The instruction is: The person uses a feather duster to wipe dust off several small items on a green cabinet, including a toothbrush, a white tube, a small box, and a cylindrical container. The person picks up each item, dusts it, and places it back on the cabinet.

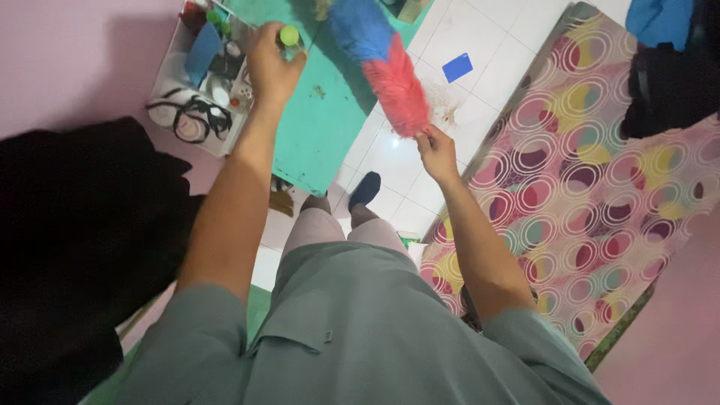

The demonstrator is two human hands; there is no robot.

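1. my right hand [436, 152] pinches the red tip of the feather duster [379, 56], closed on it.
2. the duster's long axis runs up and left from that grip, over the green table [319, 127].
3. my left hand [271, 66], nearer the handle end, wraps a green-capped bottle [289, 35].

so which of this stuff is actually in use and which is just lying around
In use:
- feather duster, red and blue, held by the right hand
- small green-capped item in the left hand
- green table

Lying about:
- white tray of clutter
- blue card on the floor
- patterned mattress
- dark cloth
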